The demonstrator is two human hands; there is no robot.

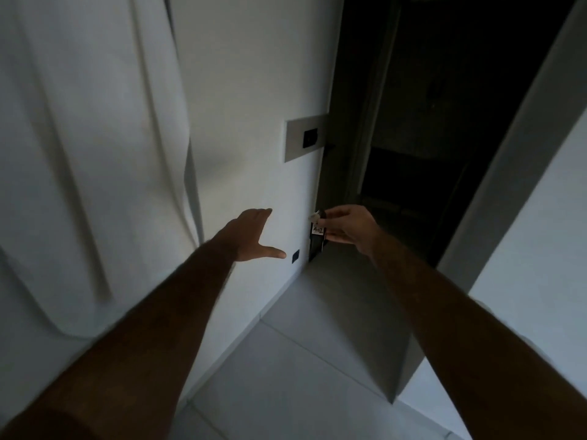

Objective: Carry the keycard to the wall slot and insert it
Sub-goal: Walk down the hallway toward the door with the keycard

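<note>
Left hand (251,235): open, fingers together, thumb spread; holds nothing, raised in front of the white wall (247,90).
Wall plate (305,140): grey, with a dark inset, above the hands near the wall's corner.
Small dark outlet (295,256): low on the wall, beside the left thumb.
Keycard (317,238): dark, with a white tag, hanging at the wall's corner.
Right hand (347,225): fingers pinched closed on the keycard's top.
Doorway (444,122): dark.

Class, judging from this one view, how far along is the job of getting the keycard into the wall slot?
Done: the right hand has the keycard, with its white tag, pinched. In hand: carrying it beside the wall corner; the left hand is open. Left: reaching the grey wall plate higher up, seemingly the slot, and inserting.
</note>
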